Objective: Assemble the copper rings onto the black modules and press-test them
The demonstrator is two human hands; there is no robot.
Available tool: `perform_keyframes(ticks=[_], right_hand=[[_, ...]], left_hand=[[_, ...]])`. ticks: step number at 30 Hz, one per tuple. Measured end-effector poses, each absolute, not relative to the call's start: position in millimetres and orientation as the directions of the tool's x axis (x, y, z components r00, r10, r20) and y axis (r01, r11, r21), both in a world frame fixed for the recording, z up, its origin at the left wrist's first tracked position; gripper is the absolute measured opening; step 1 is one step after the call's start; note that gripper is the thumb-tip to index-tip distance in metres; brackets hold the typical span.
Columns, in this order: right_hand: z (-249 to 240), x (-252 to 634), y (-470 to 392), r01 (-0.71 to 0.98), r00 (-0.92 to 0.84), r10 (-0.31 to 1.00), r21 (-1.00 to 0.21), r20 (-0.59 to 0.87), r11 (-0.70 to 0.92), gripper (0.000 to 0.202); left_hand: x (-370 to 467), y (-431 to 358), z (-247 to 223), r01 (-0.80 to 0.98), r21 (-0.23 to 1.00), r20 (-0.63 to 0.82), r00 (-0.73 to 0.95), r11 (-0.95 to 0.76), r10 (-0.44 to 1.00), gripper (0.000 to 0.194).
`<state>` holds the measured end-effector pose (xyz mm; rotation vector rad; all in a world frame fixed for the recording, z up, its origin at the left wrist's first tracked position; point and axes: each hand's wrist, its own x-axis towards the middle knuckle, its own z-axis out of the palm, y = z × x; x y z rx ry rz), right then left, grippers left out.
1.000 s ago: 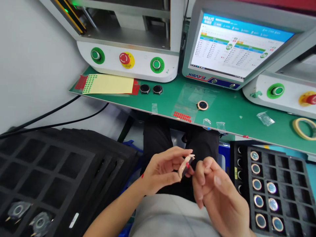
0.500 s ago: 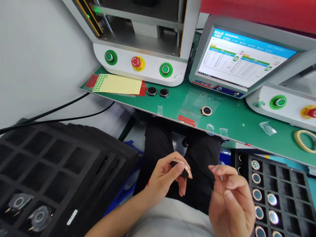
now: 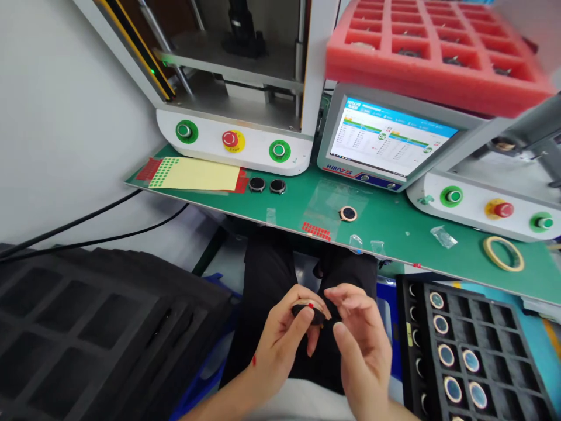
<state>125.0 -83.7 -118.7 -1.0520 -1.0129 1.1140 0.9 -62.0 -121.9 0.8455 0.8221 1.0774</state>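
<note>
Over my lap, my left hand (image 3: 280,336) pinches a watch case (image 3: 304,314) between thumb and fingers. The case has a dark underside and a rose-gold rim, and it is tilted, with a small red sticker showing near my thumb. Close to its right side is my right hand (image 3: 363,336), thumb and fingers apart and curved around empty space. A small red piece (image 3: 254,361) sits on my left wrist.
Two dark watches (image 3: 267,186) and a rose-gold one (image 3: 348,213) lie on the green bench (image 3: 298,204), near red stickers (image 3: 316,231) and a tape roll (image 3: 503,254). Black foam trays (image 3: 56,316) stand left; another tray (image 3: 491,336) holds watch cases. A red tray (image 3: 421,82) sits above the screen.
My right hand has moved left, closer to the watch case. A red sticker now shows on the case. The head view has tilted up and shifted right.
</note>
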Motion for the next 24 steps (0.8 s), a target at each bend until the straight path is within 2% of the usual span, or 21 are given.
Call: perform_keyframes(ticks=[5, 9, 12, 18, 24], right_hand=[[-112, 118, -77, -0.211, 0.112, 0.993, -0.975, 0.045, 0.068, 0.027], [-105, 114, -75, -0.317, 0.097, 0.993, -0.948, -0.069, -0.035, 0.025], [-103, 114, -75, -0.396, 0.016, 0.990, -0.910, -0.139, -0.121, 0.025], [-95, 116, -73, -0.513, -0.096, 0.988, -0.845, -0.117, -0.150, 0.022], [-89, 112, -72, -0.599, -0.056, 0.990, -0.789, -0.126, -0.135, 0.018]], left_hand=[[3, -62, -122, -0.292, 0.949, -0.071, 0.179, 0.122, 0.981, 0.027], [6, -63, -116, -0.169, 0.985, 0.047, 0.121, -0.026, 0.992, 0.025], [7, -64, -112, -0.083, 0.989, 0.131, 0.148, -0.119, 0.980, 0.020], [5, -61, -105, 0.060, 0.922, 0.360, 0.231, -0.383, 0.904, 0.021], [3, -58, -101, 0.183, 0.824, 0.480, 0.276, -0.536, 0.833, 0.027]])
